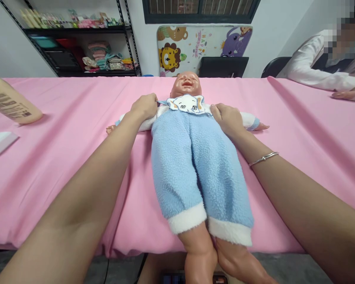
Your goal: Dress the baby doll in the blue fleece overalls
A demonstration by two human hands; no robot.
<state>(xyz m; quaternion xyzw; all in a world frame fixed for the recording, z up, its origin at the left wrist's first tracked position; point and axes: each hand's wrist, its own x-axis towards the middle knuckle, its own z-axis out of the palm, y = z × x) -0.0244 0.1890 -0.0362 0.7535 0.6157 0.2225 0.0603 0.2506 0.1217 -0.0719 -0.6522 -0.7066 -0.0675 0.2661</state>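
Note:
A baby doll [187, 85] lies on its back with its head at the far side and its bare legs over the near edge. It wears fluffy blue trousers [177, 157] with white cuffs and a white-sleeved top. Across its chest lies a white elephant-face bib [187, 104] with blue trim. My left hand [144, 106] is closed on the bib's blue edge at the doll's shoulder, over one sleeve. On the opposite side my right hand [229, 118] has its fingers curled round the bib's other edge; the fingertips are partly hidden.
A pink sheet [77, 157] covers the table. At the left are a cream bottle [13, 100] and a white flat-sided object [0, 144]. A person in a white sleeve [309, 67] sits at the far right. Behind stand a black shelf rack [77, 30] and a dark screen [223, 67].

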